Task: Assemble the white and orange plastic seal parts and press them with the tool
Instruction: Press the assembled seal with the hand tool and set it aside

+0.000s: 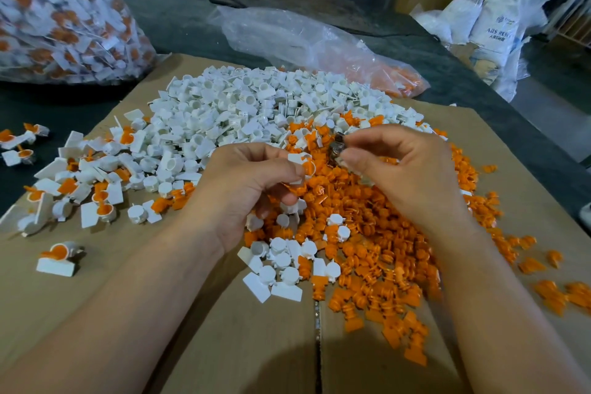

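Pressing step about to start: seal part in one hand, tool in the other.

I have my left hand [252, 182] curled, thumb and fingers pinching a white seal body [302, 160] just above the orange inserts [383, 249] heaped on the cardboard [224, 329]. My right hand [403, 169] pinches the small dark metal tool [336, 148] between thumb and forefinger, just beside the white part but not yet on it. I cannot tell whether an orange insert already sits in the cup, as my fingers cover it. If it does, I judge the next move is to line the tool squarely over the cup and squeeze. If not, I first pick an insert from the heap. Loose white bodies [230, 112] lie behind, and finished seals [59, 257] lie to my left.
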`<state>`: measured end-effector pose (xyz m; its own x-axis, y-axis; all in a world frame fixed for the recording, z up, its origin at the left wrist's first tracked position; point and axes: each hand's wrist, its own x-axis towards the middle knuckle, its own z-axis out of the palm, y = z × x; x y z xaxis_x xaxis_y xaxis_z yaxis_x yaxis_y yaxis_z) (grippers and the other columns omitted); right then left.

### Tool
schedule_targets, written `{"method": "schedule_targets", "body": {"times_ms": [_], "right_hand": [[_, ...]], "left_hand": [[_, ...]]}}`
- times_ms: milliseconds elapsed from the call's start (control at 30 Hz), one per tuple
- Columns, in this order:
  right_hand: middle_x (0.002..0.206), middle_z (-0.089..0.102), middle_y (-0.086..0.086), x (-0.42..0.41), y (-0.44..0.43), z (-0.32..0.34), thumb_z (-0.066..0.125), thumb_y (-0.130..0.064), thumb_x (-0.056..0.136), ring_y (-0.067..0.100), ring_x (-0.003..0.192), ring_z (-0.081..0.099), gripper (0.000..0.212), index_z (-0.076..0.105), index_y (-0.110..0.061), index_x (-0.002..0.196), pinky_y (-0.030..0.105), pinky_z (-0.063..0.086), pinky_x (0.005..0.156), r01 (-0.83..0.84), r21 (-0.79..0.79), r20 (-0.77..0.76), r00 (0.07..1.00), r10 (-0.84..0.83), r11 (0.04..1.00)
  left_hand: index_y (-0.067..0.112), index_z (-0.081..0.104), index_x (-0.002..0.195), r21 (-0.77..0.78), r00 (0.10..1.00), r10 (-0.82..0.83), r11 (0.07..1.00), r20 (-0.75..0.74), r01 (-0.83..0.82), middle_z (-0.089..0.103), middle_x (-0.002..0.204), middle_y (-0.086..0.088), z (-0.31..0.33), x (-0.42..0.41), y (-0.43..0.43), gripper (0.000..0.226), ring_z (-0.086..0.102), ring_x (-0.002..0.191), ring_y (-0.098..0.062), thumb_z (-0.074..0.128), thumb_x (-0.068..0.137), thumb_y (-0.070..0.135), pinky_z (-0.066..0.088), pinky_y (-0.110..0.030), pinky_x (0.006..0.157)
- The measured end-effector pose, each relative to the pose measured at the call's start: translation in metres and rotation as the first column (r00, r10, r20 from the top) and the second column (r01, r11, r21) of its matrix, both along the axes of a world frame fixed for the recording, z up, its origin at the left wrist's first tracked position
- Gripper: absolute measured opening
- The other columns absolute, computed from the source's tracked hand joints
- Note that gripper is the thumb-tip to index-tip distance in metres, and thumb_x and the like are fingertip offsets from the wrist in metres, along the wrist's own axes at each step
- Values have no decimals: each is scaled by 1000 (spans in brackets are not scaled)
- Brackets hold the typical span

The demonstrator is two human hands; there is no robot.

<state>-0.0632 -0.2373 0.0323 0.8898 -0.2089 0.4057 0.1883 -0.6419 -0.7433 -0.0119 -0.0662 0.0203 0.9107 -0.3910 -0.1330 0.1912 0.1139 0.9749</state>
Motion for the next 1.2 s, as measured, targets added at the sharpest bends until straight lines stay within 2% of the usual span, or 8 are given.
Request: {"method": "schedule_targets", "body": {"times_ms": [133,267,367,633,833,967,1133,1200], "right_hand": [[102,61,-17,-3,-41,9,69,-41,74,-4,91,56,39,62,-27,110,12,41,73,187,-207,-260,936,-238,960],[141,42,1,-2,-52,7,62,-64,61,19,127,40,89,40,-23,137,33,34,98,72,-465,-528,778,-341,882],[147,33,3,0,-49,5,53,-72,47,22,132,32,109,31,-23,142,34,31,102,-10,-523,-600,715,-360,852],[146,32,4,6,-52,-7,65,-65,63,24,132,31,98,26,-23,143,41,31,104,-43,-623,-580,695,-425,781],[132,43,7,7,-49,-8,69,-61,62,25,122,38,86,42,-23,134,37,35,95,55,-610,-527,716,-457,791],[106,47,4,9,-44,-5,72,-44,64,18,98,41,62,55,-19,118,31,36,76,121,-628,-431,769,-472,769],[95,50,1,4,-41,4,68,-31,70,17,87,44,45,60,-17,112,30,35,70,217,-565,-329,826,-458,796],[84,50,1,1,-37,8,64,-24,74,17,77,44,21,59,-17,93,31,34,63,244,-513,-267,866,-423,823]], "left_hand": [[11,58,59,-10,1000,11,1000,-10,-11,61,49,0,0,1,0,20,53,36,-7,68,72,-1,27,-10,32],[12,58,58,-11,1000,10,1000,-8,-10,62,50,0,0,1,0,21,54,37,-8,68,72,-1,28,-11,31],[11,58,59,-16,1000,10,1000,-11,-11,63,50,-1,0,1,0,21,54,37,-8,68,71,-2,28,-10,32],[12,58,57,-20,1000,4,1000,-4,-4,62,49,-1,0,0,1,22,55,38,-9,68,71,-1,28,-12,32],[10,58,62,-19,1000,-3,1000,1,3,62,49,0,-1,0,1,18,55,38,-8,68,72,-1,29,-12,31],[10,57,61,-24,1000,1,1000,-2,-1,62,50,0,-2,2,2,19,55,39,-9,68,72,-2,28,-12,31],[10,58,61,-56,1000,19,998,-1,-19,63,52,-2,-3,4,2,19,58,41,-9,68,71,-1,30,-12,33],[10,58,64,-79,999,32,996,6,-31,63,52,-1,-3,4,1,16,59,43,-10,69,71,0,30,-12,33]]}}
